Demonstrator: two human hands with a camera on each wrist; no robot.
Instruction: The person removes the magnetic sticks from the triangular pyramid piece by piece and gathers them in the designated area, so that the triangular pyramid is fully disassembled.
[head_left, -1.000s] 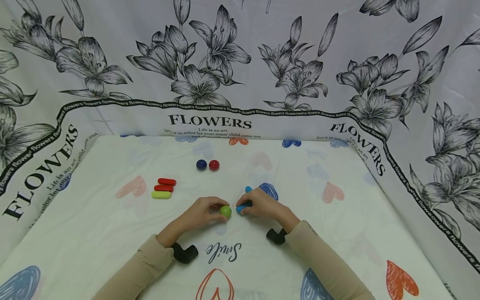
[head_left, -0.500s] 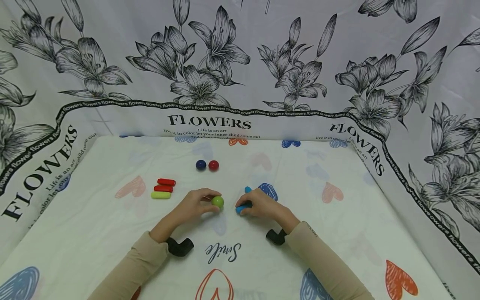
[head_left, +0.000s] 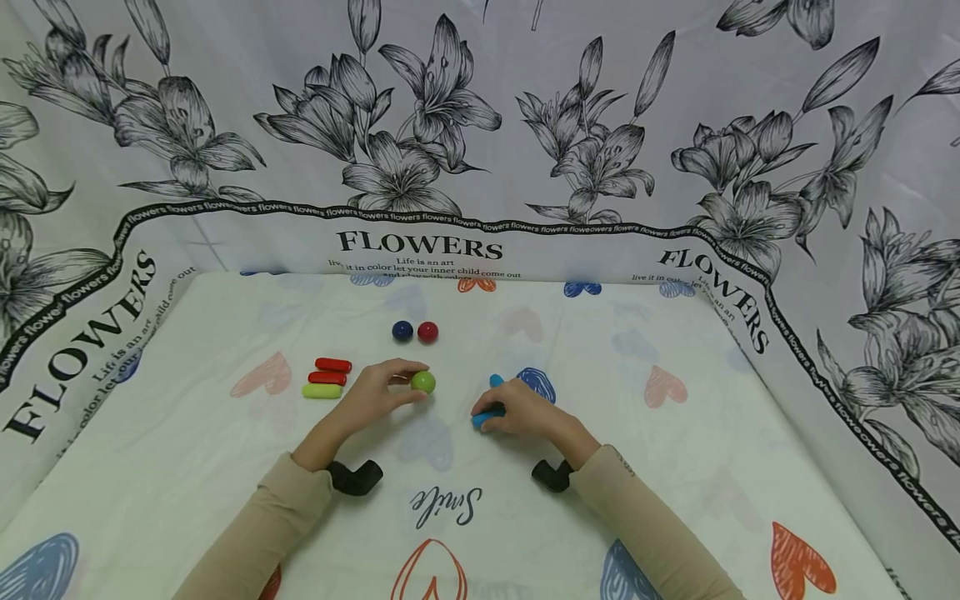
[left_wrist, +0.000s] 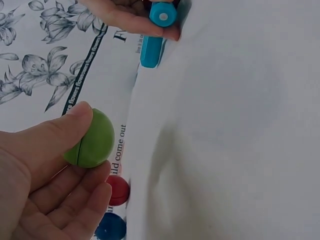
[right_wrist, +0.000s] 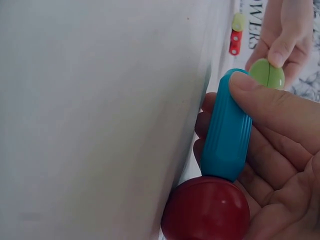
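Observation:
My left hand (head_left: 371,398) holds a green ball (head_left: 423,382) between thumb and fingers, with a thin seam showing on the ball (left_wrist: 96,140) in the left wrist view. To the right, my right hand (head_left: 521,408) pinches a ridged blue rod (right_wrist: 227,130) low over the cloth. A dark red ball (right_wrist: 206,210) sits right at the lower end of that rod in the right wrist view; the hand hides it from the head view. Another blue piece (head_left: 497,380) shows just beyond the right hand's knuckles, partly covered.
Two red rods (head_left: 333,365) and a yellow-green rod (head_left: 322,391) lie side by side left of the left hand. Farther back, a dark blue ball (head_left: 402,332) and a red ball (head_left: 428,332) sit together. A flower-printed curtain (head_left: 465,183) rises behind the white cloth (head_left: 600,517).
My left hand has moved away from the right hand, leftward and farther back, carrying the green ball. The right hand has stayed in place on the blue rod.

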